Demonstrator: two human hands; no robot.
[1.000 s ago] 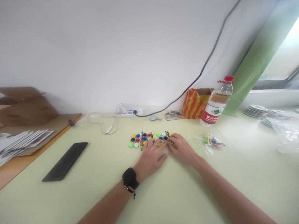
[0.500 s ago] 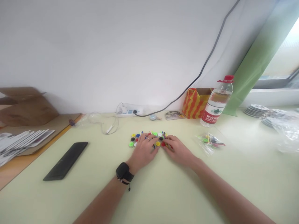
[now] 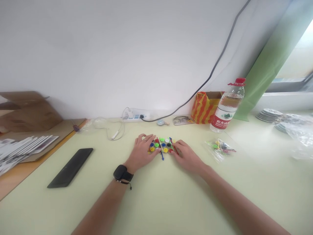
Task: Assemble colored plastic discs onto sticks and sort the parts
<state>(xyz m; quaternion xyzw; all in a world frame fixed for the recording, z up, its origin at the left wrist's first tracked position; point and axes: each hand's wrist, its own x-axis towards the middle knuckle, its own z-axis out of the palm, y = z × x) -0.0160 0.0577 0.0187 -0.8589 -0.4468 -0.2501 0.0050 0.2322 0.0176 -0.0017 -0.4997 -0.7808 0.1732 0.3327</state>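
Observation:
Several small round coloured pieces (image 3: 163, 144) lie close together on the pale green table, with thin coloured sticks (image 3: 162, 155) among them. My left hand (image 3: 143, 151) curves round the left side of the cluster, its fingers apart behind and its thumb at the front edge; the palm hides some pieces. At the right side my right hand (image 3: 185, 155) touches the cluster with bent fingers, near a red piece and some sticks. Whether those fingers pinch anything is too small to tell. A clear bag (image 3: 220, 148) of similar pieces lies to the right.
A black flat case (image 3: 70, 168) lies at left, beside white cards (image 3: 26, 150) and a cardboard box (image 3: 29, 112). Along the wall are a power strip (image 3: 134, 118), a cable, a striped bag (image 3: 204, 109) and a water bottle (image 3: 227, 106). Stacked discs (image 3: 269, 115) stand at right.
My left hand has shifted left and spread round the cluster's left side, uncovering pieces and a blue stick in the middle. My right hand has barely moved.

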